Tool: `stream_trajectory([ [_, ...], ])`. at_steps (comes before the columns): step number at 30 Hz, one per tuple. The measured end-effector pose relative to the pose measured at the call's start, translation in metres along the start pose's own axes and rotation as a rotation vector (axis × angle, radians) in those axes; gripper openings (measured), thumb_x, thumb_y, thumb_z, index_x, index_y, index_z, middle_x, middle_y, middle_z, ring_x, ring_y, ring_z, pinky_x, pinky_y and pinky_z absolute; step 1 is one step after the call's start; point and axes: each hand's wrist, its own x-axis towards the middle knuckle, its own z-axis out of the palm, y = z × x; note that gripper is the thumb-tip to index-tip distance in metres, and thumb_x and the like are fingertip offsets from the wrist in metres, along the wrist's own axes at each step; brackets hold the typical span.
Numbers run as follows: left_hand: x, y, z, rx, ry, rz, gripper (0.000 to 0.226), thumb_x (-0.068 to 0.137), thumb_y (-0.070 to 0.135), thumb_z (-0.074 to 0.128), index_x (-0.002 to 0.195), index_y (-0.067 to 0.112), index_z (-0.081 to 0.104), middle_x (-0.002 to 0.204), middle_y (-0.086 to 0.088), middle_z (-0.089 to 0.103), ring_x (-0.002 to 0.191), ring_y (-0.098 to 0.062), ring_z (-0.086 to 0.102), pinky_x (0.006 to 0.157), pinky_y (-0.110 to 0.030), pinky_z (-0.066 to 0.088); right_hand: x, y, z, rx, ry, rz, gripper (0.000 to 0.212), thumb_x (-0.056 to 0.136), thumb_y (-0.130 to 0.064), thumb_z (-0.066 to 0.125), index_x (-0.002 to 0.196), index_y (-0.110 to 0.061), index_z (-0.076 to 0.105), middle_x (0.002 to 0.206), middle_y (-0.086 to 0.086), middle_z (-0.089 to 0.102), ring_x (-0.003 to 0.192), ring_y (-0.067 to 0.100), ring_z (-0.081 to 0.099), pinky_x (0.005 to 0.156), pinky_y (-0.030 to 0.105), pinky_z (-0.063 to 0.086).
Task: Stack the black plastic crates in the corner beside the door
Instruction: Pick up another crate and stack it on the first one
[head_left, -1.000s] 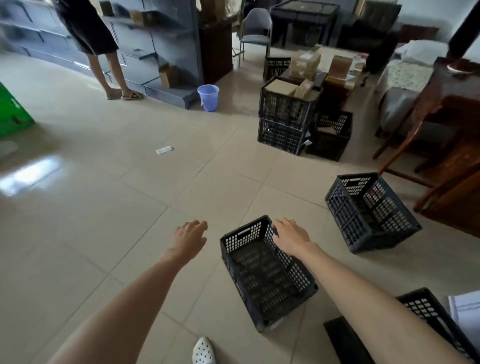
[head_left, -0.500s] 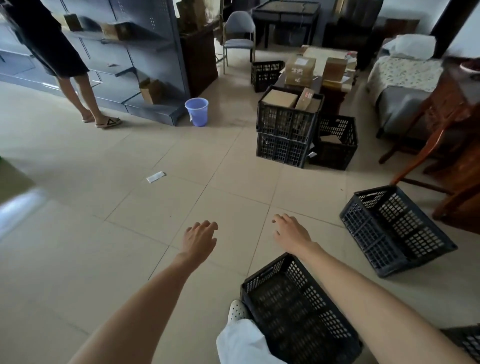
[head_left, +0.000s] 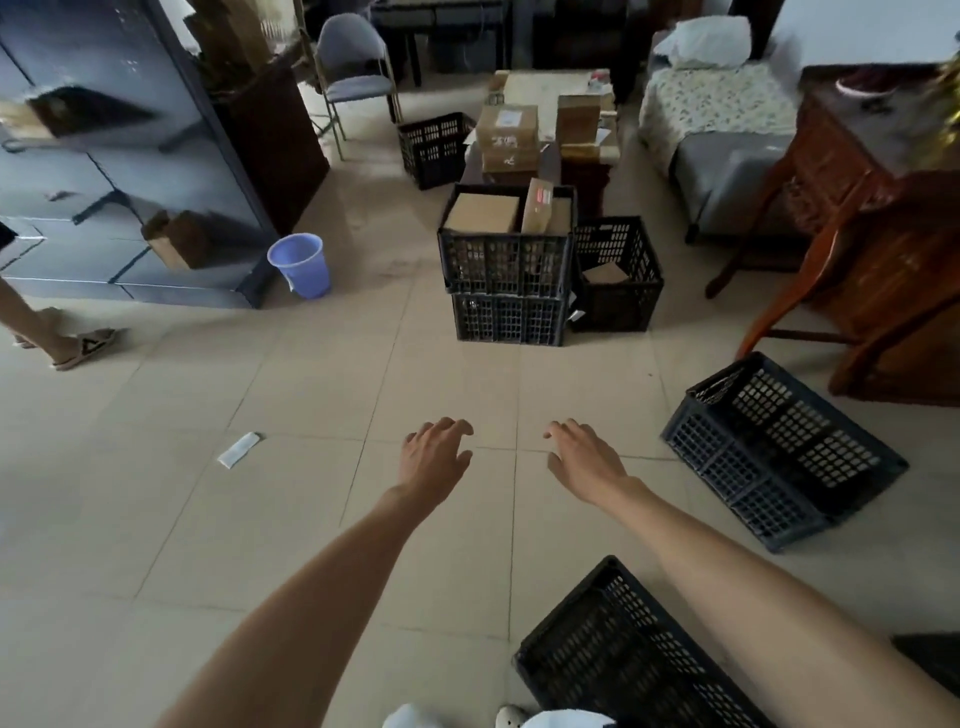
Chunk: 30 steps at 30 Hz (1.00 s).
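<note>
My left hand (head_left: 435, 457) and my right hand (head_left: 584, 457) reach forward over bare floor tiles, fingers apart, holding nothing. An empty black crate (head_left: 623, 660) lies on the floor at the bottom right, under my right forearm. A second empty black crate (head_left: 779, 447) sits tilted on the floor to the right of my right hand. Ahead stand two stacked black crates (head_left: 506, 283), the upper one filled with cardboard boxes. Another black crate (head_left: 618, 275) stands right beside the stack, and one more black crate (head_left: 434, 148) sits further back.
A purple bucket (head_left: 301, 265) stands by grey metal shelving (head_left: 119, 171) on the left. A person's sandalled foot (head_left: 78, 345) is at the left edge. Dark wooden furniture (head_left: 878, 270) fills the right side. A white scrap (head_left: 239, 449) lies on the tiles. A grey chair (head_left: 353, 73) stands behind.
The view has moved forward and up, so the near crate has slid toward the bottom edge. My right hand has left its rim, and both hands now hover over bare floor.
</note>
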Motion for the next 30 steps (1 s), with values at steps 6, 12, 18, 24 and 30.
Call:
stream_trajectory([
  [6,0.120,0.000,0.001,0.051,-0.078,0.193,0.032,0.095,0.032,0.054,0.126,0.028,0.056,0.128,0.007,0.059,0.119,-0.020,0.054,0.097,-0.035,0.040,0.064,0.039,-0.009,-0.033,0.006,0.189,0.034,0.096,-0.020,0.042,0.130,-0.015,0.044,0.130,0.005,0.048,0.114,0.025,0.047,0.078,0.034,0.046],
  [12,0.242,-0.016,-0.004,0.073,-0.210,0.345,0.032,0.095,0.030,0.053,0.126,0.028,0.056,0.130,0.007,0.058,0.119,-0.020,0.054,0.098,-0.036,0.041,0.143,0.055,-0.021,0.065,0.009,0.460,0.034,0.095,-0.018,0.044,0.129,-0.015,0.045,0.129,0.006,0.048,0.116,0.025,0.047,0.076,0.032,0.042],
  [18,0.357,0.004,-0.006,0.096,-0.263,0.562,0.029,0.094,0.030,0.055,0.123,0.028,0.058,0.126,0.006,0.061,0.114,-0.020,0.058,0.096,-0.036,0.045,0.203,0.064,-0.033,0.241,0.151,0.677,0.035,0.096,-0.022,0.044,0.132,-0.018,0.044,0.133,0.004,0.048,0.121,0.024,0.047,0.091,0.038,0.048],
  [24,0.422,0.080,0.022,0.167,-0.350,0.812,0.031,0.095,0.032,0.054,0.125,0.029,0.056,0.126,0.006,0.061,0.113,-0.020,0.058,0.094,-0.035,0.045,0.197,0.110,-0.032,0.278,0.174,0.906,0.036,0.095,-0.026,0.046,0.130,-0.017,0.047,0.130,0.004,0.051,0.117,0.025,0.050,0.095,0.039,0.046],
  [30,0.460,0.195,0.060,0.199,-0.439,1.011,0.033,0.096,0.034,0.050,0.129,0.027,0.053,0.129,0.004,0.057,0.117,-0.022,0.056,0.096,-0.037,0.043,0.148,0.193,-0.032,0.434,0.149,1.215,0.047,0.094,-0.022,0.044,0.140,-0.014,0.038,0.139,0.008,0.046,0.125,0.027,0.046,0.102,0.039,0.041],
])
